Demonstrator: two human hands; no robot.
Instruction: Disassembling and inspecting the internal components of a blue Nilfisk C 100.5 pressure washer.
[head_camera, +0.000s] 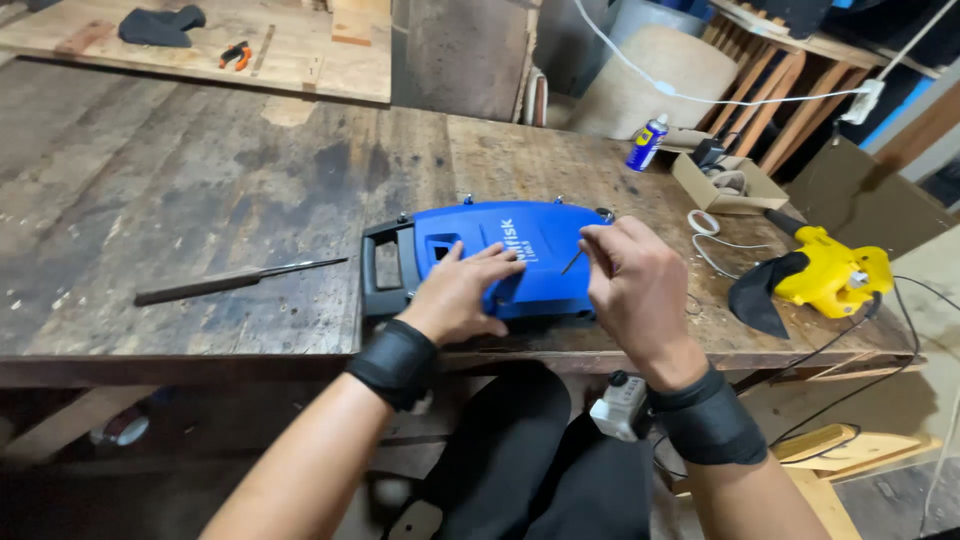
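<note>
Your left hand (462, 292) lies flat with fingers spread on the blue plastic cover (510, 258), whose long axis runs left to right along the desk (200, 190) edge, while your right hand (632, 290) pinches a thin screw (573, 261) just above its right end.

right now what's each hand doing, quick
Left hand: open, pressed flat on the blue plastic housing.
Right hand: fingers pinched shut on a thin screw, held just above the housing.
</note>
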